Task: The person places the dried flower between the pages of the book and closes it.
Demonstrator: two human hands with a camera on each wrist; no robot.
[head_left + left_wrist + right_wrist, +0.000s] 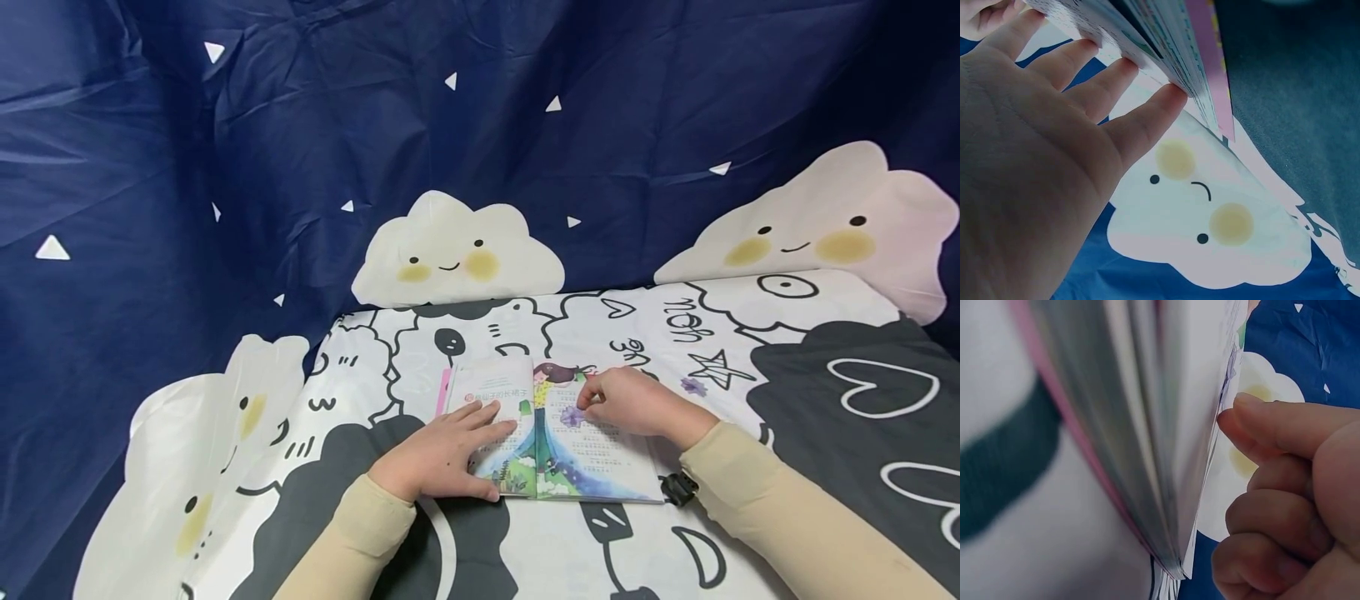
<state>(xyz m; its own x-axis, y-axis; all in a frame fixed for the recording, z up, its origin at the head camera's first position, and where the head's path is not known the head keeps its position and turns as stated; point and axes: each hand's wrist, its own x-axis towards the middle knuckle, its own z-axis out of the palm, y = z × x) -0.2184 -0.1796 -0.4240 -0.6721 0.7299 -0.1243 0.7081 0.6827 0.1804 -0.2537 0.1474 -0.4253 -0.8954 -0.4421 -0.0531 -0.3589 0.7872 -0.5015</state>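
An open picture book (600,467) lies on the patterned bedding, text and coloured drawings on both pages, with a pink cover edge (1207,56) showing. My left hand (450,450) rests on the left page with its fingers spread and straight; in the left wrist view the fingertips touch the paper. On the right page is a flat purple flower-shaped piece (572,417). My right hand (633,400) pinches its edge between thumb and forefinger, the other fingers curled in. The right wrist view shows the purple piece (1229,372) edge-on, thin against the page.
A second purple flower-shaped piece (693,386) lies on the bedding to the right. Under my right wrist is a small black device (679,489) by the book's corner. Behind hangs dark blue cloth (300,125) with white triangles and cloud faces.
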